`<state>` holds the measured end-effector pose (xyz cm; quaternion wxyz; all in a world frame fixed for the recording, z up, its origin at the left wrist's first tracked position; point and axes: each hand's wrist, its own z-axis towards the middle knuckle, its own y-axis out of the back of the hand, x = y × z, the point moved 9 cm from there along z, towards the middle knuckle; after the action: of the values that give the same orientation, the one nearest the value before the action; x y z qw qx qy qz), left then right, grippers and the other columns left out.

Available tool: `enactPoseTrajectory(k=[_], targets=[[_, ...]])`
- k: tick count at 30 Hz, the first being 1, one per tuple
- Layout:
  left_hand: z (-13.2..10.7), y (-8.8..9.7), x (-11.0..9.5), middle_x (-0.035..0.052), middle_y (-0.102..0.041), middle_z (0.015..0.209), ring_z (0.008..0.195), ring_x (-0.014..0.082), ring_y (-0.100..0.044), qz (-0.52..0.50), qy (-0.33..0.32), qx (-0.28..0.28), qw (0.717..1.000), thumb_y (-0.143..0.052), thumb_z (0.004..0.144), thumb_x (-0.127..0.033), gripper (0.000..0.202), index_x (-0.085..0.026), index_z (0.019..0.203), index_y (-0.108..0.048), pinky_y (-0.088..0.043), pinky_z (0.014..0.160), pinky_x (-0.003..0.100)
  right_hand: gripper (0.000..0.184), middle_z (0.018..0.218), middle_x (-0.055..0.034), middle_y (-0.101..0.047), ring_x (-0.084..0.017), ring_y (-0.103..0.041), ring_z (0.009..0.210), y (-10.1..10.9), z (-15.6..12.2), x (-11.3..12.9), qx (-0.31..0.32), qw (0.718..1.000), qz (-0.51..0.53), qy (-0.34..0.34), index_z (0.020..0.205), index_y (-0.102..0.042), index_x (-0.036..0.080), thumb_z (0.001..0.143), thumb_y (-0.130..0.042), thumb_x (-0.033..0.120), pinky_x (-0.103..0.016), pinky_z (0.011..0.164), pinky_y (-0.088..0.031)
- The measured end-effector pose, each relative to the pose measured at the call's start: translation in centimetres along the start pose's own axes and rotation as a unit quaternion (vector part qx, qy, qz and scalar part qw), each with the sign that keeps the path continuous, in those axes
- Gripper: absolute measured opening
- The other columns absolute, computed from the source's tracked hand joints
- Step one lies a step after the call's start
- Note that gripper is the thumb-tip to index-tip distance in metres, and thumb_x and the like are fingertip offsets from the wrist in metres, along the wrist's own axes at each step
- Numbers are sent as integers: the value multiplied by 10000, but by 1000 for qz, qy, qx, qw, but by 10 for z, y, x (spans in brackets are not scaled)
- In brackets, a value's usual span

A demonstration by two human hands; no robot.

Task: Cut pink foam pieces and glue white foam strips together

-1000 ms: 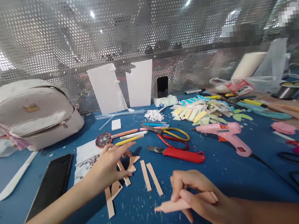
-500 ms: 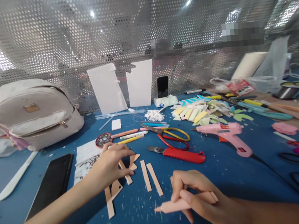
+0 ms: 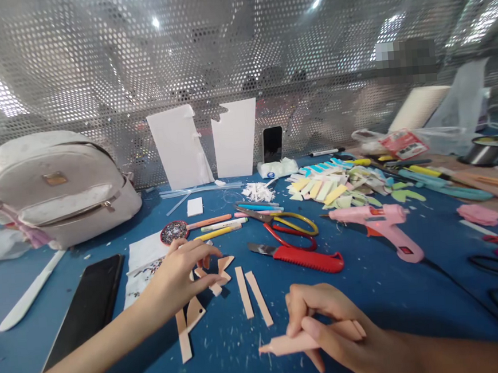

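My left hand (image 3: 184, 269) is over the small peach pieces left of centre, its thumb and fingers closed around a short peach strip (image 3: 216, 290). The strip's middle is hidden by the thumb. Beside it are pointed peach pieces (image 3: 224, 264), and nearer me lie a long strip (image 3: 184, 338) and a piece with a dark hole (image 3: 194, 314). Two parallel peach strips (image 3: 244, 293) rest between my hands. In front on the right, my right hand (image 3: 329, 329) grips a peach, pen-shaped object (image 3: 287, 343), its tapered tip pointing left.
A red-handled knife (image 3: 309, 259), scissors (image 3: 293, 223) and a pink glue gun (image 3: 380, 216) lie ahead. Markers (image 3: 218, 232), a round dish of glittery bits (image 3: 174, 233) and coloured scraps (image 3: 339, 185) are farther back. A phone (image 3: 84, 308) and a white backpack (image 3: 63, 189) stand at left.
The left fingers have curled in, and the peach strip under them has shifted, with less of it showing. My right hand keeps the same hold.
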<state>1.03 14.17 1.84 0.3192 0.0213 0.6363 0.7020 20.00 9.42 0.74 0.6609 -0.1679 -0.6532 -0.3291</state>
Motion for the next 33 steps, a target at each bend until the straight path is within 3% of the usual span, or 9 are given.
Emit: enactPoseTrajectory(k=[6,9,12,15,18,23,27,33], targets=[[-11,2,5,-7,-690,831,777,214,-657,-8,3,-17,1000,-601,967,-256,168,-254,1132,-635,-493,856,447,504,615,3,-541,-118,-537,506,2,-2,-2,-3,1000,-17,7,849,-529,168,1040,-371,607,-243,540,-417],[-11,6,3,31,-720,995,942,241,-670,-3,5,-28,1000,-598,974,-275,205,-268,1178,-614,-477,932,471,510,611,9,-540,-116,-547,499,3,-1,-1,-5,999,-32,13,851,-535,169,1044,-359,607,-248,549,-427],[-7,6,-1,76,-668,1295,1209,304,-597,9,6,-25,1000,-719,906,-327,433,-289,1300,-543,-395,1059,548,502,613,10,-542,-117,-552,498,3,0,0,-8,999,-38,15,854,-535,172,1048,-355,599,-252,554,-430],[-1,-1,-4,90,-631,1389,1284,344,-555,16,7,6,1000,-832,797,-320,693,-292,1387,-470,-362,1088,590,502,613,9,-539,-121,-551,500,3,0,0,-7,999,-35,12,854,-535,174,1045,-357,603,-256,555,-431],[6,-7,-6,91,-655,1360,1238,341,-591,17,7,39,999,-859,753,-278,809,-291,1435,-423,-356,1088,605,499,601,11,-532,-123,-543,496,3,0,-1,-4,1000,-29,9,852,-525,177,1042,-360,608,-251,538,-418],[15,-11,-7,84,-702,1239,1137,302,-643,16,3,67,998,-836,736,-216,851,-257,1466,-401,-418,1049,537,523,606,4,-535,-120,-529,489,2,0,3,-1,1000,-25,14,847,-518,170,1034,-352,630,-247,530,-404],[18,-13,-9,98,-705,1181,1085,288,-645,14,-4,69,998,-764,774,-235,821,-225,1498,-377,-459,1001,508,497,621,2,-544,-122,-544,499,0,0,0,1,1000,-16,12,866,-516,172,1042,-352,607,-240,522,-405],[16,-14,-11,87,-683,1193,1054,283,-620,9,-20,51,998,-602,846,-237,826,-258,1579,-219,-470,966,516,480,618,9,-547,-117,-538,498,1,-1,-2,-2,1000,-20,15,858,-516,177,1042,-366,594,-244,536,-412]])
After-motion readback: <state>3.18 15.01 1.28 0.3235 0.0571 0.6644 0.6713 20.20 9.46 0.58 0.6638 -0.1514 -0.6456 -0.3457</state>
